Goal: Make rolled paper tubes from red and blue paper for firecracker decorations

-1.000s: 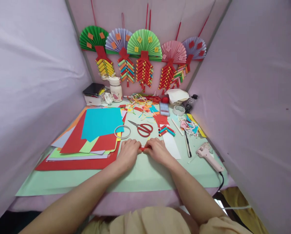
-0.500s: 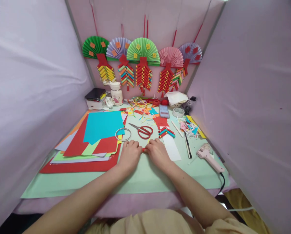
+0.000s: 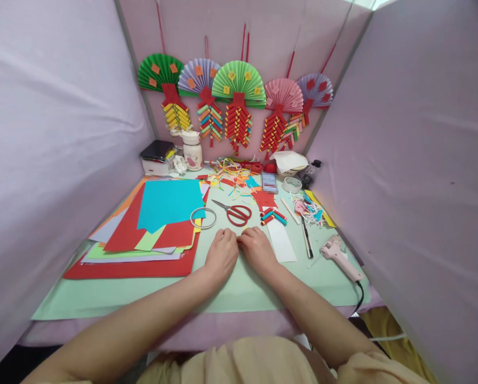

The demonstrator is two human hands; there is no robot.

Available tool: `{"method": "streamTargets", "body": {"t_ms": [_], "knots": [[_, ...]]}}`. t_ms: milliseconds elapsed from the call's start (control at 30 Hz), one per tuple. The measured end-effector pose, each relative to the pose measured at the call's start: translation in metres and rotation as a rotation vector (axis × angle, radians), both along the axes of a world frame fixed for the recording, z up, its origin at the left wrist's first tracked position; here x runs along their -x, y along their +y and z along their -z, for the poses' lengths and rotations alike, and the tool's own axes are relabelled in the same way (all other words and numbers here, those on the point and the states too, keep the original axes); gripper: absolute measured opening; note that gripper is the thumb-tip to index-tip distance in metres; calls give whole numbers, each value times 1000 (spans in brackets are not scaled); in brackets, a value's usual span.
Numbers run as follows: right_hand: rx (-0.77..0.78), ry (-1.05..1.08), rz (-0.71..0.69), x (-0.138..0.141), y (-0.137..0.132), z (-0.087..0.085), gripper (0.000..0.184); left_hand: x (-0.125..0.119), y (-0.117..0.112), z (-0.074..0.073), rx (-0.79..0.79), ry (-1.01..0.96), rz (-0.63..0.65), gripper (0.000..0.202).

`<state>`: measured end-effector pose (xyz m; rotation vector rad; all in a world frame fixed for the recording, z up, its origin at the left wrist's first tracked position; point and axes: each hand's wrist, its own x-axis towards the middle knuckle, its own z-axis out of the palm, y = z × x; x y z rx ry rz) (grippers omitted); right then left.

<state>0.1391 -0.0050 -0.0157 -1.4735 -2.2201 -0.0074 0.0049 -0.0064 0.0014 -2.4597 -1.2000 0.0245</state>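
Observation:
My left hand (image 3: pixel 223 253) and my right hand (image 3: pixel 257 246) rest close together on the pale green table cover, fingers curled inward and nearly touching. Between them is a small red paper roll, now almost wholly hidden by the fingers. Just beyond lie red-handled scissors (image 3: pixel 239 215), blades pointing left. A silver-grey ring (image 3: pixel 203 226) sits beyond my left hand, overlapping the paper stack's edge. Past my right hand is a small group of red and blue paper rolls (image 3: pixel 273 216). A white paper strip (image 3: pixel 281 242) lies to its right.
Coloured paper sheets (image 3: pixel 170 202) are stacked at left. A pink hot glue gun (image 3: pixel 341 258) with a cord lies at right, near a black-and-white pen (image 3: pixel 307 240). Paper scraps (image 3: pixel 234 173), a bottle (image 3: pixel 192 152) and a tape roll (image 3: pixel 292 185) stand behind. Fan decorations (image 3: pixel 239 85) hang at the back.
My hands have drawn closer together. The red roll that showed between them is now mostly covered by fingers. The whole view has shifted slightly.

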Motion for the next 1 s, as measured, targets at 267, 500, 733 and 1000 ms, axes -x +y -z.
{"method": "streamTargets", "body": {"t_ms": [267,500,733,1000], "knots": [[39,-1,-41,-5,13,0,8,9,16,-7,121,-110,16,27],[10,-55,-42,-4,13,5,14,18,18,-6,170,-327,-32,19],[180,369,36,-4,20,-9,18,28,35,-4,270,-1218,-95,43],[662,986,-108,8,22,-34,31,27,38,-18,1150,-1903,33,44]]}}
